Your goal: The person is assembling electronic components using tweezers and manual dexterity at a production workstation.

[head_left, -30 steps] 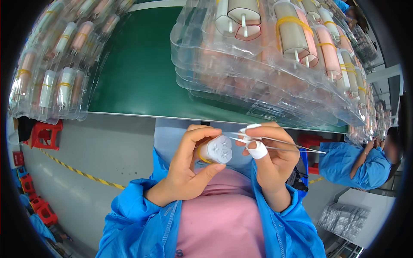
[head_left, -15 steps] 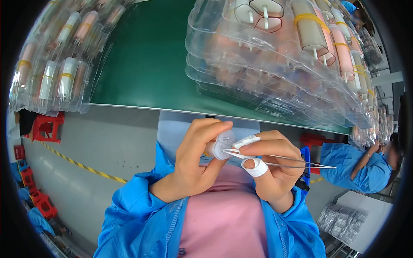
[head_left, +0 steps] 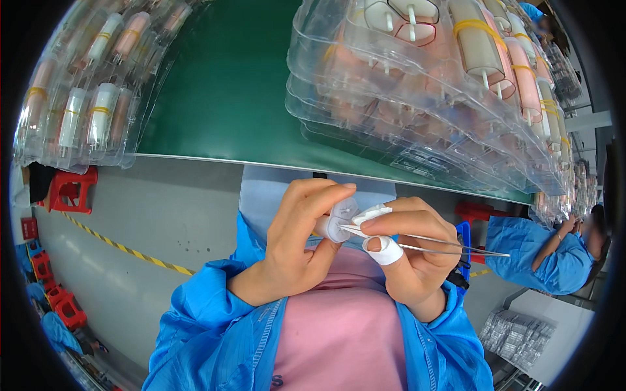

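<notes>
small white cylinder (head_left: 334, 225) — pinched end-on between thumb and fingers of the left hand (head_left: 295, 244), held close to the chest above a pink shirt (head_left: 342, 332) and just below the near edge of a green table (head_left: 222, 91). round pale cap face turned toward the right hand (head_left: 407, 257). thin metal tweezers (head_left: 417, 240) clamped in the right hand between thumb and forefinger, tips laid against the cylinder's face, long shank jutting out to the right past the knuckles. white tape wraps (head_left: 383, 249) worn on two right fingertips, one beside the tweezers' tips, one lower on the curled finger. both hands closed in a grasp, touching each other around the part; sleeves of a blue smock (head_left: 208, 326) framing them from below.

stacked clear plastic trays (head_left: 417, 111) piled on the table at upper right, loaded with pale and pinkish cylinders banded in yellow — a second tray stack (head_left: 85, 98) at upper left, likewise filled with banded cylinders. grey floor (head_left: 163, 221) seen beneath the table edge, crossed by a yellow-and-black striped line (head_left: 124, 249). red stools (head_left: 72, 189) at far left. another person's blue sleeve (head_left: 535, 251) seen at right, well apart from the hands at work.
</notes>
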`<state>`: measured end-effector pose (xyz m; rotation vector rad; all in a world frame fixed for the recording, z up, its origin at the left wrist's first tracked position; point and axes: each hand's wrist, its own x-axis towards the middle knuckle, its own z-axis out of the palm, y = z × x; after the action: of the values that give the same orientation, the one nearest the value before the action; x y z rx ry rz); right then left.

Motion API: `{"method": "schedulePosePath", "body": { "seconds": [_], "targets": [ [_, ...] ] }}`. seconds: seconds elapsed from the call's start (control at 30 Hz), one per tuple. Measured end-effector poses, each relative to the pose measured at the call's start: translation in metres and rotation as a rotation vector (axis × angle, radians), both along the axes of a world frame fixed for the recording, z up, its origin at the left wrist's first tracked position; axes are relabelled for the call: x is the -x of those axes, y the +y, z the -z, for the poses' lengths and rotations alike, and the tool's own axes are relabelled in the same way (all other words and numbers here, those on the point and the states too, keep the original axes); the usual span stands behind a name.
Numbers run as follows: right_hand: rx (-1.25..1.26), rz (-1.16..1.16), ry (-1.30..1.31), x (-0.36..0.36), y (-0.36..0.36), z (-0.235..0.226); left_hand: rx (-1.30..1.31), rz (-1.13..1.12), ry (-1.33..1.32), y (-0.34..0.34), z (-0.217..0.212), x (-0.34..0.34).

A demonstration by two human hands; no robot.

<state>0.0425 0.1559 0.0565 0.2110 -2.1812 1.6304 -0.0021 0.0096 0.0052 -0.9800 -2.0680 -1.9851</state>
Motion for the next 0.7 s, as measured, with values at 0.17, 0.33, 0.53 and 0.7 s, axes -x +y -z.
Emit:
{"method": "schedulePosePath", "body": {
  "seconds": [0.17, 0.33, 0.53, 0.7],
  "targets": [
    [0.025, -0.008, -0.003, -0.0003, 0.0003, 0.0021, 0.014, 0.003, 0.012, -0.0004, 0.001, 0.0003],
    [0.008, -0.006, 0.012, 0.0005, 0.0011, 0.0029, 0.016, 0.002, -0.002, 0.0003, 0.0025, -0.0011],
    [-0.053, -0.009, 0.035, 0.0049, -0.0015, 0.0046, 0.067, 0.005, 0.006, -0.0017, 0.0034, 0.0],
    [-0.079, -0.034, 0.012, 0.0075, 0.0008, 0.0062, 0.106, -0.008, -0.018, -0.0023, 0.0048, -0.0015]
  ]
}}
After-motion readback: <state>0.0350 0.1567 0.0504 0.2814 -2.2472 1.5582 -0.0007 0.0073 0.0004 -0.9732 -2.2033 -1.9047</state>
